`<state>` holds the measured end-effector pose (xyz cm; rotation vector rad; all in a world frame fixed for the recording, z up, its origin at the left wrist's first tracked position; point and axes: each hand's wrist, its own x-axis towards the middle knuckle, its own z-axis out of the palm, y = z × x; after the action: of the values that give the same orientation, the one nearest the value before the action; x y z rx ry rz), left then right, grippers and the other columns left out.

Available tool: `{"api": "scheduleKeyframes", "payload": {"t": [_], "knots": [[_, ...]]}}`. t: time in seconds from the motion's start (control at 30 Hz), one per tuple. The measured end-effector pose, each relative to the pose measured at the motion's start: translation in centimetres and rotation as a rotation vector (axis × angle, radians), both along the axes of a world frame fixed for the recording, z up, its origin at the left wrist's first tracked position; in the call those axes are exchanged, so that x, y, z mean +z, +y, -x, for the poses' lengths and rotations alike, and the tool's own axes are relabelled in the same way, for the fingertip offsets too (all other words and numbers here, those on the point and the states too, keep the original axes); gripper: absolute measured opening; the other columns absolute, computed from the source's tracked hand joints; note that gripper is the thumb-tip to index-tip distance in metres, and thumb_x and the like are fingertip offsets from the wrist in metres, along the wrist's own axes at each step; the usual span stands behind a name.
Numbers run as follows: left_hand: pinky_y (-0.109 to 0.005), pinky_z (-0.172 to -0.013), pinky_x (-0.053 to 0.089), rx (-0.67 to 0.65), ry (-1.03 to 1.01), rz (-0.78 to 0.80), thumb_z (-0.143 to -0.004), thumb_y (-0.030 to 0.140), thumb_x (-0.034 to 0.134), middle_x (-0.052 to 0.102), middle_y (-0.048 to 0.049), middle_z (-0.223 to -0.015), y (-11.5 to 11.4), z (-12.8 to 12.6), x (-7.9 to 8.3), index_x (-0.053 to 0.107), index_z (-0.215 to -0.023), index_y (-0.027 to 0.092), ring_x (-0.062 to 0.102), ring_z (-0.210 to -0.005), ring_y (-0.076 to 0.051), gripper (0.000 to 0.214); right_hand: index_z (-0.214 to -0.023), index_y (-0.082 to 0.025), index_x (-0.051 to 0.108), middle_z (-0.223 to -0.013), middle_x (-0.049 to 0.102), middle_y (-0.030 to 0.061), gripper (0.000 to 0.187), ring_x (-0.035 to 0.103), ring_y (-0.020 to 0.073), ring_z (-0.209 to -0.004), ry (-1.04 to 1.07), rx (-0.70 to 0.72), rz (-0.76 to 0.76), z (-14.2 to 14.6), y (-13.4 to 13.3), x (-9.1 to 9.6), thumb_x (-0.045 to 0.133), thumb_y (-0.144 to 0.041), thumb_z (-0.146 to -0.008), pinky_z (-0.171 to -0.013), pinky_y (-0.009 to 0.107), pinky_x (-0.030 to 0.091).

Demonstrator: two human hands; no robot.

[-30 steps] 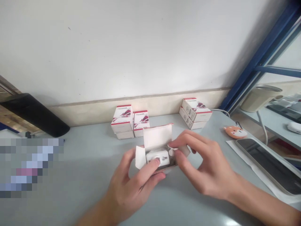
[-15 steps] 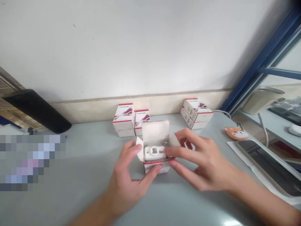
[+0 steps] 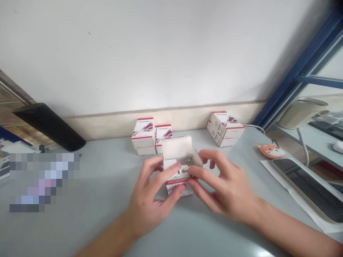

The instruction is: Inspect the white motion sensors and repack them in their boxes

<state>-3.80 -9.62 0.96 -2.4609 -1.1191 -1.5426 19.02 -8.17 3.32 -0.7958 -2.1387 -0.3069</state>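
Note:
A small white cardboard box (image 3: pixel 171 188) with a red stripe sits on the desk before me, its lid standing up at the back and a side flap out at the right. Inside lies a white plastic device (image 3: pixel 184 169), partly covered by fingers. My left hand (image 3: pixel 150 194) is closed around the box's left side, thumb on the front wall and index finger reaching in over the device. From the right, my right hand (image 3: pixel 229 185) grips the box's front right edge, index fingertip at the device and thumb outside. Its other fingers curl behind the right flap.
Similar closed boxes stand against the wall, one group (image 3: pixel 143 135) behind my left hand and a stack (image 3: pixel 225 128) at the right. A phone (image 3: pixel 308 189) on white paper and an orange animal-face case (image 3: pixel 272 150) lie right. A black cylindrical object (image 3: pixel 50 126) leans left.
My left index finger has moved from the left flap to over the device inside the box. That left flap now appears folded inward. The right hand has shifted slightly left.

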Motion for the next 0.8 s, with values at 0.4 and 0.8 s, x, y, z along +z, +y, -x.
{"api": "scheduleKeyframes", "payload": {"t": [0.4,0.8], "knots": [[-0.037,-0.094,0.062,-0.071,0.018,-0.021,-0.098,0.017,0.067,0.054,-0.0096,-0.126,0.6,0.3,-0.4,0.059,-0.135,0.024,0.066,-0.113,-0.020,0.038,-0.145,-0.026,0.054,-0.146,0.058,0.0158,0.052,0.058,0.0294,-0.136,0.380,0.354,0.340,0.2,1.2,-1.6,0.067,-0.015,-0.095,-0.100,0.049,0.060],[-0.037,-0.096,0.061,-0.080,-0.001,0.020,-0.098,0.019,0.070,0.054,-0.0090,-0.128,0.6,0.5,-1.0,0.058,-0.139,0.028,0.065,-0.114,-0.021,0.045,-0.123,-0.025,0.066,-0.152,0.056,0.0144,0.032,0.059,0.0319,-0.139,0.607,0.423,0.442,1.1,0.4,-2.2,0.070,-0.011,-0.094,-0.108,0.057,0.056]]}}
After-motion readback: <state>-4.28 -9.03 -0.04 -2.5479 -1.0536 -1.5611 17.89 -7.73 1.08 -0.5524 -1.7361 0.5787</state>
